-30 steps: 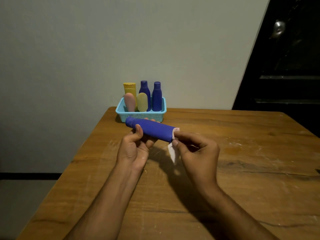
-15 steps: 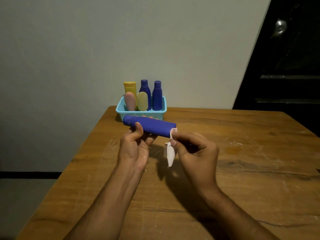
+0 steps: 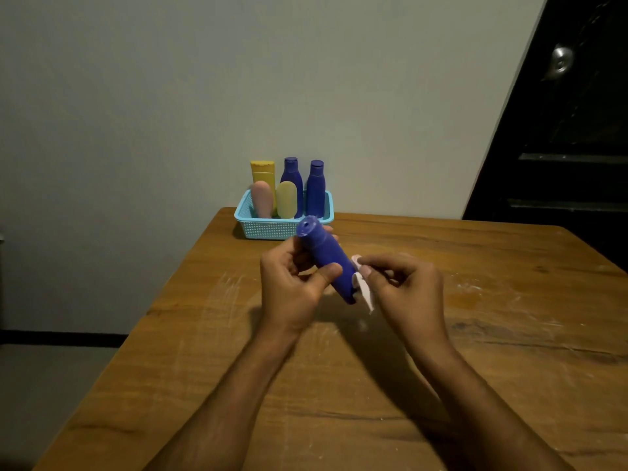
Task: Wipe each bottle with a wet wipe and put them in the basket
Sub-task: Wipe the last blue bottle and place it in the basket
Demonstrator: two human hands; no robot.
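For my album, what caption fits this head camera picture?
Left hand holds a blue bottle; right hand wipes it with a wet wipe.

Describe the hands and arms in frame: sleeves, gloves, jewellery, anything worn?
Both are bare. The left hand and right hand wear no gloves, and no rings, watch or bands show. Both forearms are uncovered down to the frame's bottom edge, with no sleeve in view. No markings visible in this dim light.

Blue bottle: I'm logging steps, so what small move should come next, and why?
Probably slide the wipe up the blue bottle toward its cap. The right hand pinches the wipe at the bottle's lower end only, while the left hand grips the middle; the basket waits behind.
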